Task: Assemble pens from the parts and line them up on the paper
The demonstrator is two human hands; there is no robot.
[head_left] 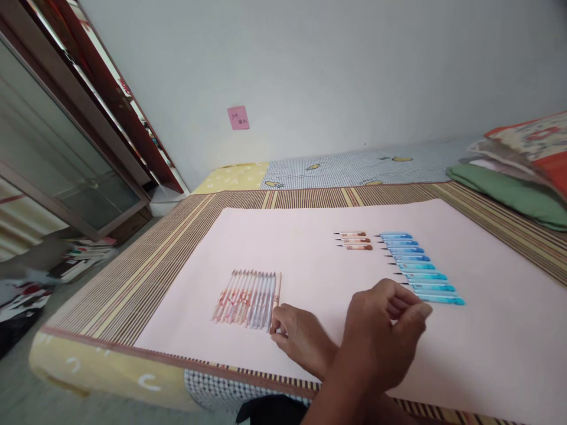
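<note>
Item one: right hand (303, 336), crossing toward the lower left of centre; I record thumb and fingers pinched closed on the lower end of a brown pen (277, 292). That pen lies at the right-hand end of a row of patterned pens (245, 298), just beside its last member; the row, in reddish, pale and greyish tones, has its pens side by side, running up and down the frame. Item two: left hand (383, 330), right of the lower centre, its forearm crossing over the right one; fingers curled, thumb drawn in near them. I see nothing in its grasp, but I cannot tell whether something small is hidden inside. Item three: blue pens (410, 260), stacked in a slanting column at right of centre, dark points to the left, shading from deeper blue above to turquoise below; the left hand is just beside the lower ones. Item four: three brown-capped pens (355, 241), one above another, left of the blue column's upper part. Item five: pale pink sheet (283, 236), under all the pens, lying on a striped mat (133, 295). Item six: pink note (238, 117), upper left of centre, on a pale wall (332, 71). Item seven: green cloth (509, 195), right edge.
</note>
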